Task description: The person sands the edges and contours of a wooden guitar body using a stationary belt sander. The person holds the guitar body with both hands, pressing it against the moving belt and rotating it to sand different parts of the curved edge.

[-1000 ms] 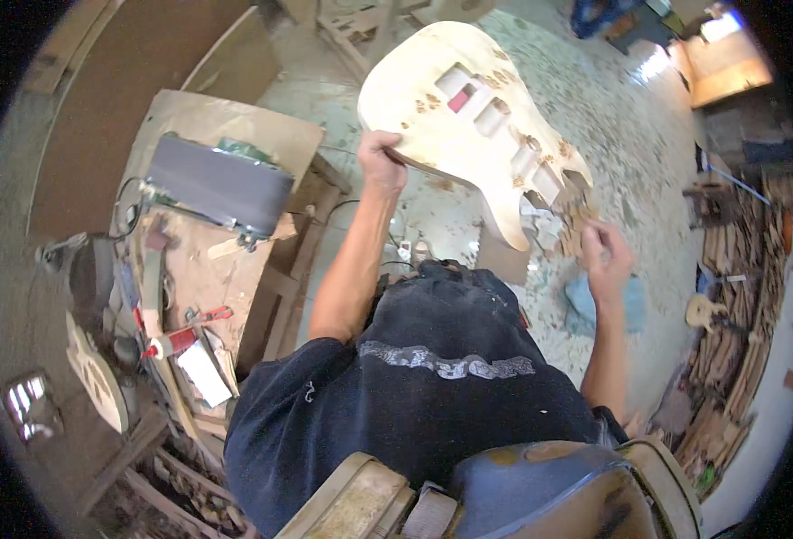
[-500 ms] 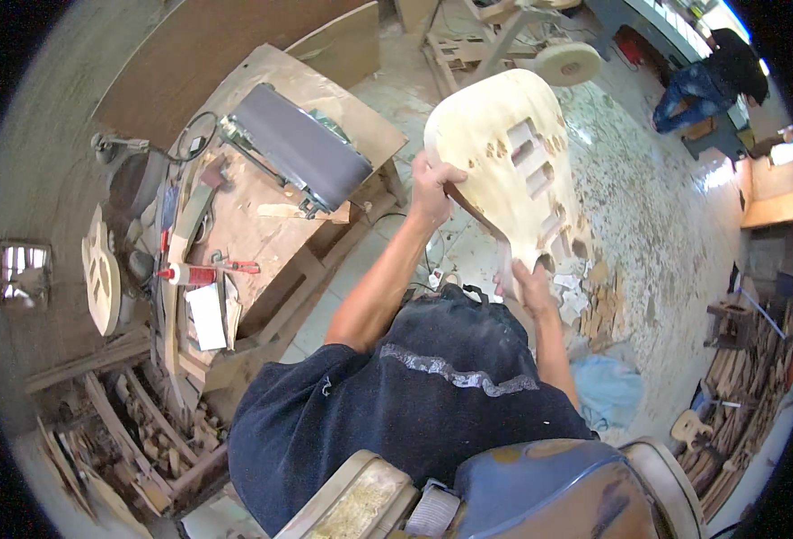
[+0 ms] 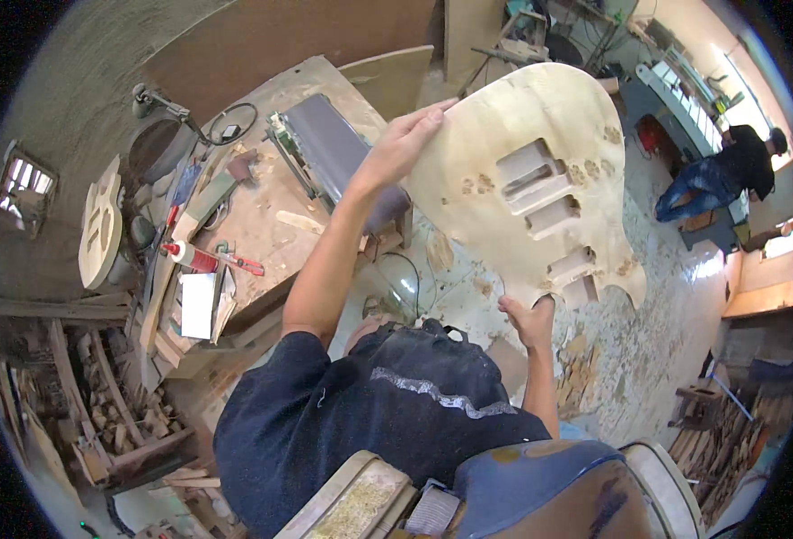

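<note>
A pale, unfinished wooden electric guitar body (image 3: pixel 477 216) is held up in front of me, its broad face toward me. Rectangular pockets are cut through its middle, and darker knots dot the wood around them. My left hand (image 3: pixel 405 144) grips its upper left edge, the fingers passing behind the wood. At the lower end, by the neck cut-out, my right hand (image 3: pixel 531 322) holds the edge with its thumb out to the left. Part of each hand's fingers is hidden by the body.
To my left stands a wooden bench (image 3: pixel 266 229) with a belt sander (image 3: pixel 327 135), a glue bottle (image 3: pixel 190 256) and a red clamp (image 3: pixel 244 264). Another guitar body (image 3: pixel 100 225) leans by the wall. Wood scraps (image 3: pixel 136 395) fill the lower left. A person (image 3: pixel 729 171) sits at the far right.
The guitar body has swung to show more of its face and come closer. My left hand has moved up and left along its edge. The view has shifted too.
</note>
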Motion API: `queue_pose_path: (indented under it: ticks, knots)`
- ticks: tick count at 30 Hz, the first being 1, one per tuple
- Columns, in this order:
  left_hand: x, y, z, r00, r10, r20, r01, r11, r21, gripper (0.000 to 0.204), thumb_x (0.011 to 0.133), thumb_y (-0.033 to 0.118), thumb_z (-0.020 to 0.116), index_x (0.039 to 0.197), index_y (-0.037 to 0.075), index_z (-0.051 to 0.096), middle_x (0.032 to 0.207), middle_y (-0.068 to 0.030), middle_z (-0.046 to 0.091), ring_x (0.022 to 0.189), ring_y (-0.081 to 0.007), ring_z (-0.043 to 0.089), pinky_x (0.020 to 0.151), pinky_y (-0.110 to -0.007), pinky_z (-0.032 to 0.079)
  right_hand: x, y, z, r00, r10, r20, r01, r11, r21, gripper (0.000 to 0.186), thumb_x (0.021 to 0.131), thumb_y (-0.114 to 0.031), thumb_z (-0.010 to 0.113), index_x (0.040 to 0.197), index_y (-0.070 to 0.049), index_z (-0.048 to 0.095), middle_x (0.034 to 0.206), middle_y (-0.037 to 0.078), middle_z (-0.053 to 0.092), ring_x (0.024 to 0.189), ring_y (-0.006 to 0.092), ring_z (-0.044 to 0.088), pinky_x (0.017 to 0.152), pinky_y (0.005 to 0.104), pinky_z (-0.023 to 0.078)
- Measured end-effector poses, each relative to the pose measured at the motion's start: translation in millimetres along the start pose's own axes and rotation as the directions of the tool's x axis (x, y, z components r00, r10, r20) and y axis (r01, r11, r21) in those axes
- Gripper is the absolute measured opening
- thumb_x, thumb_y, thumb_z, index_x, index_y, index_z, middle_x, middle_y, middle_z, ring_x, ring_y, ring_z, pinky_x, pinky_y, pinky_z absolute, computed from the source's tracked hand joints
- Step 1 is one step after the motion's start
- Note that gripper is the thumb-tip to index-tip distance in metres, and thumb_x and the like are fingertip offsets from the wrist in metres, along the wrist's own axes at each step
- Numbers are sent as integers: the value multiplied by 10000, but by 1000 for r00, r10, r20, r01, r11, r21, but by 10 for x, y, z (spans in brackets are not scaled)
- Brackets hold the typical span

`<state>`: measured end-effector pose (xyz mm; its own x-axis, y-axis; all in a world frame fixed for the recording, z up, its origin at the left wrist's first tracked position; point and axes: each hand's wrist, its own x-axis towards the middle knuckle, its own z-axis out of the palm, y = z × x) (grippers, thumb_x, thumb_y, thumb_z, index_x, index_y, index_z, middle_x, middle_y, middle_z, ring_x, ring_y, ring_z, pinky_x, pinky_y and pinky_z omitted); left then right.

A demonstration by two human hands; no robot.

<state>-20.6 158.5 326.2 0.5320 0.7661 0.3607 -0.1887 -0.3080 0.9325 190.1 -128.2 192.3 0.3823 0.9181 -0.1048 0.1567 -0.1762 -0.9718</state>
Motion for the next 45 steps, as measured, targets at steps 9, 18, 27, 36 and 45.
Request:
queue_pose_path:
  ticks: [9, 18, 27, 36, 45]
  knots:
    - [-64, 325, -759, 982, 89, -167, -16, 919, 395, 432, 1010, 297, 499, 1335, 26, 584, 1169, -183, 702, 1046, -242, 675, 919, -343, 496, 237, -442, 867, 957, -261, -127, 201, 911, -362, 494, 769, -378, 837, 1048, 11, 715, 1039, 181, 724, 969, 316, 688, 857, 397, 516]
    - [-129, -53, -1488, 944, 162, -287, -82, 959, 272, 420, 1003, 255, 519, 1323, -11, 582, 1189, -152, 701, 1097, -183, 638, 957, -322, 471, 365, -504, 1386, 988, -129, -83, 60, 824, -563, 649, 790, -479, 794, 1199, 5, 654, 1166, 203, 680, 1058, 343, 648, 925, 413, 490]
    - [-37, -353, -2068, 963, 120, -241, -116, 993, 30, 425, 990, 231, 567, 1314, -45, 582, 1212, -133, 675, 1120, -152, 615, 969, -302, 470, 367, -1085, 1668, 974, -211, -88, 73, 654, -753, 649, 777, -498, 785, 1252, -73, 660, 1305, 172, 630, 1236, 376, 560, 1071, 453, 408]
    - [535, 483, -2494, 942, 336, 5, -311, 866, 392, 523, 979, 448, 594, 1337, 68, 607, 1209, -50, 674, 1049, -146, 596, 959, -300, 450, 388, -2133, 1604, 804, -580, 131, 423, 404, -811, 511, 719, -276, 869, 1147, -58, 693, 1123, 145, 704, 1001, 345, 679, 879, 424, 531]
    - [1036, 502, -2555, 822, 499, 273, -559, 622, 548, 506, 808, 457, 713, 1073, 32, 642, 955, -148, 662, 901, -265, 651, 809, -379, 512, 570, -3182, 1715, 935, -235, 266, 312, 186, -932, 502, 760, -341, 803, 1055, 38, 656, 928, 242, 683, 870, 439, 652, 774, 478, 520]
